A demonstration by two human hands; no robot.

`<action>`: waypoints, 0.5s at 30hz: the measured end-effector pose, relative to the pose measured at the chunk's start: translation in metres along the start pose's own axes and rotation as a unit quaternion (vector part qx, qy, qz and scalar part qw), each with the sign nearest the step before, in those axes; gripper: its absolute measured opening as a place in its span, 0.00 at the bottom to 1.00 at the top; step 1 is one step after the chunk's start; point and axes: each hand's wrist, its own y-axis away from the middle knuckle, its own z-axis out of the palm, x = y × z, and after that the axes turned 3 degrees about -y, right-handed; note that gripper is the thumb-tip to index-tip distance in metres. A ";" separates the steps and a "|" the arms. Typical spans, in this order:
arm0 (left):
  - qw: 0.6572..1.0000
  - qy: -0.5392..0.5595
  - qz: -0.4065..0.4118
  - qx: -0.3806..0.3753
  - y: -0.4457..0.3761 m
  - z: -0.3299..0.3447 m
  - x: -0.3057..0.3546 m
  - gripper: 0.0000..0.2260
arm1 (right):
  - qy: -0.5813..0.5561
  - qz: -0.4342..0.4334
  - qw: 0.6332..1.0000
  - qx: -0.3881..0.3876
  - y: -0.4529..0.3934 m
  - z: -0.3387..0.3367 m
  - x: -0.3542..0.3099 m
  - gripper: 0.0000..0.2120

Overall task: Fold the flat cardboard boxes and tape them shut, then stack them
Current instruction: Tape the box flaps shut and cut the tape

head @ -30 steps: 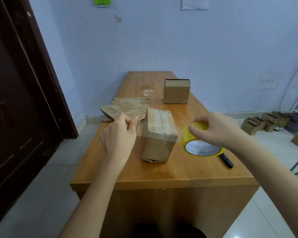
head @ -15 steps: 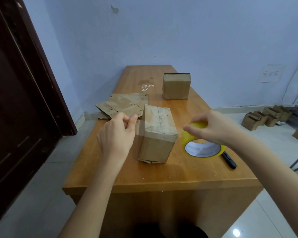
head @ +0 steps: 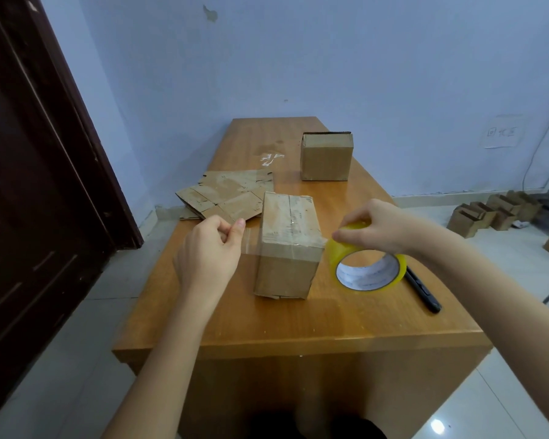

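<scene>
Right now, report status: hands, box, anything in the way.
Left hand pinches the clear tape end; right hand grips the tape roll. Strip stretched across the near box, not cut. Black pen lies beside the roll, clear of the box.

Soft even daylight, sharp focus, wide-angle bending at edges, floor point(head: 438, 426) glare.

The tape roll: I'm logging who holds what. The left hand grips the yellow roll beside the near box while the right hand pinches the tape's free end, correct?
Not quite: the hands are swapped. The head view shows the right hand gripping the yellow tape roll beside the near box, while the left hand pinches the tape's free end.
</scene>
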 end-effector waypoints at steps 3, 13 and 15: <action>1.000 0.011 -0.010 -0.017 -0.002 0.003 -0.009 0.15 | 0.006 0.002 0.999 -0.041 -0.007 -0.003 -0.006 0.10; 0.967 0.207 -0.089 -0.121 0.008 0.029 -0.024 0.14 | 0.109 0.021 0.990 -0.082 -0.024 0.012 -0.028 0.21; 0.957 0.234 -0.102 -0.135 0.009 0.032 -0.022 0.14 | 0.106 0.028 0.990 -0.083 -0.023 0.013 -0.026 0.23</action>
